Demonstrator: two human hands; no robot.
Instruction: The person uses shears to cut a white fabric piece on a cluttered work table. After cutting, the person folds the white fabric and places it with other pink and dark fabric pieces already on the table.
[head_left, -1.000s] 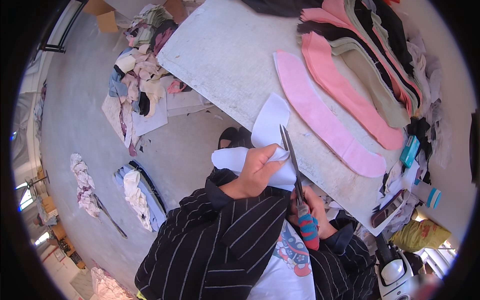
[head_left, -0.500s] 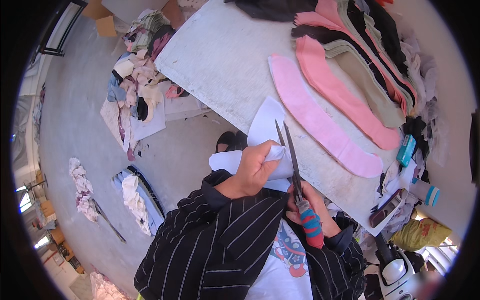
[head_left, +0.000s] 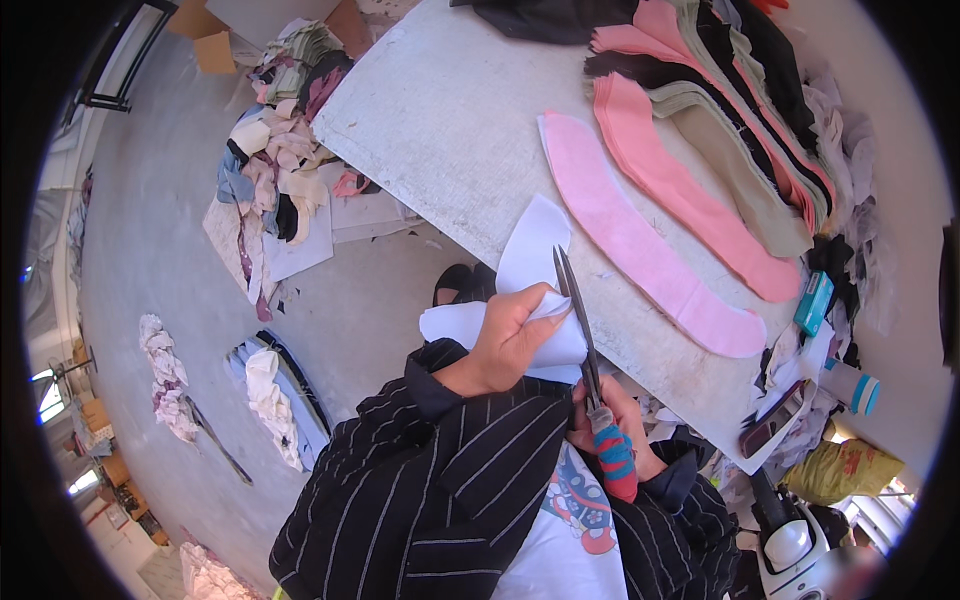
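Basically, left grip point(head_left: 508, 342) clamped on curled white piece point(head_left: 535, 243) by the table point(head_left: 440, 130) edge, likely bunched for steadiness. Right grip point(head_left: 628, 418) wrapped round scissors point(head_left: 601, 416), blades alongside piece, probably for control. Pale pink strip point(head_left: 640, 243) lies flat, apparently keeping its shape.

Taking the view's middle as the dial, the pale, worn counter point(head_left: 450, 110) runs from 11 o'clock clockwise to 4 o'clock; on it a light pink strip point(head_left: 655, 250) lies curved toward 2 o'clock, then a coral stack point(head_left: 680, 185) just beside it, a fanned pile point(head_left: 735, 115) of mixed strips farther out, and a black cloth point(head_left: 535, 18) at 12 o'clock. The grey floor point(head_left: 130, 250) carries a scrap heap point(head_left: 285, 165) at 10 o'clock, a blue-and-white bundle point(head_left: 270, 400) at 8 o'clock and, farther out, a crumpled bundle point(head_left: 162, 365) touching a thin stick point(head_left: 222, 445).
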